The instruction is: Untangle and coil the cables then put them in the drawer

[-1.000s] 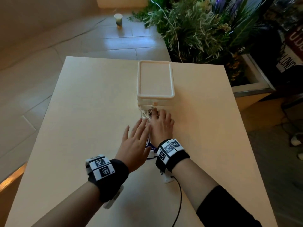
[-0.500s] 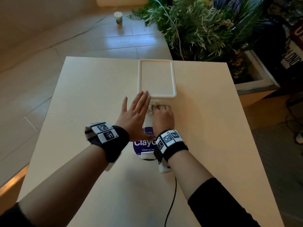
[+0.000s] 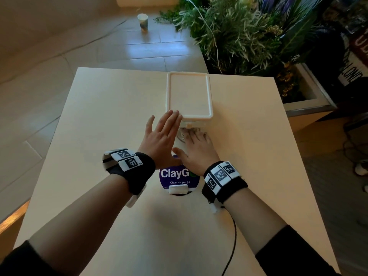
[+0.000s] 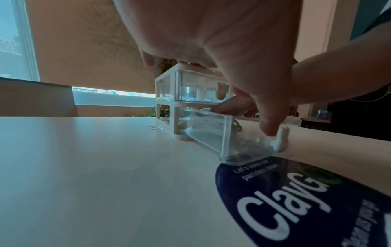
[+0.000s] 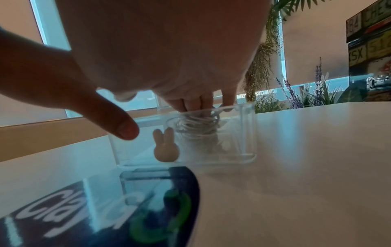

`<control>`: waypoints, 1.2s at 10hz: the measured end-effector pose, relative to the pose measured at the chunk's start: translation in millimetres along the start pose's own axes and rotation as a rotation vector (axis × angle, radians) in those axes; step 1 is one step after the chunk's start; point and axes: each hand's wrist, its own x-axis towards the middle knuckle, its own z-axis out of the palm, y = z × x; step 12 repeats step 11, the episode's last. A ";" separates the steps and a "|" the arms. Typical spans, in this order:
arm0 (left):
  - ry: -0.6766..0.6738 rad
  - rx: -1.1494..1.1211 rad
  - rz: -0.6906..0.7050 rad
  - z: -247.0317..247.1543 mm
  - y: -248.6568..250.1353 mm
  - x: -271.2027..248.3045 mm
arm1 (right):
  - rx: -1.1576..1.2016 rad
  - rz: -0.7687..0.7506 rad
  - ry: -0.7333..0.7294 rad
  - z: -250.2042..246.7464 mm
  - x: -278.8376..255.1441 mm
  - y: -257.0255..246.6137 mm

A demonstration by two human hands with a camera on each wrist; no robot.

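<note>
A small drawer unit [image 3: 189, 94] with a white frame and clear drawers stands mid-table. Its lower drawer [image 5: 243, 133] is pulled out toward me, its bunny-shaped knob [image 5: 165, 147] facing me. A coil of white cable [image 5: 196, 125] lies inside it. My right hand [image 3: 197, 148] reaches into the drawer, its fingers pressing down on the coil while the thumb sticks out free. My left hand [image 3: 163, 128] is flat with straight fingers, whose tips rest on the unit's near left top corner. The upper drawer [image 4: 201, 86] is closed.
A round purple ClayGo sticker [image 3: 179, 176] lies on the table just in front of the drawer, with a small white piece [image 3: 177, 189] on its near edge. A planter with bushy plants [image 3: 249, 32] stands beyond the far right corner. A paper cup [image 3: 142, 21] sits on the floor.
My left hand has moved forward from beside the right hand onto the top corner of the drawer unit. The right hand has stayed in the open drawer on the cable.
</note>
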 end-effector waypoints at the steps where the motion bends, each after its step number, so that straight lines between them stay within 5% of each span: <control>1: 0.083 -0.014 0.008 2.2 -3.0 7.4 | 0.009 -0.036 0.002 0.2 5.8 4.2; 4: 0.276 0.087 -0.008 6.7 -5.7 32.5 | 0.090 -0.168 0.083 -5.4 -16.6 9.7; 5: 0.317 0.086 -0.018 12.0 -5.9 35.5 | 0.084 -0.115 0.192 -3.5 -21.4 15.3; 7: 0.361 0.080 -0.025 15.3 -5.7 34.3 | 0.036 -0.092 0.160 -5.3 -9.2 11.9; 9: 0.401 0.178 -0.048 15.2 -3.9 47.5 | 0.165 -0.132 0.330 -6.7 -51.7 5.4; 12: 0.427 0.102 -0.092 14.2 1.5 46.0 | 0.255 -0.035 0.348 1.5 -129.5 16.9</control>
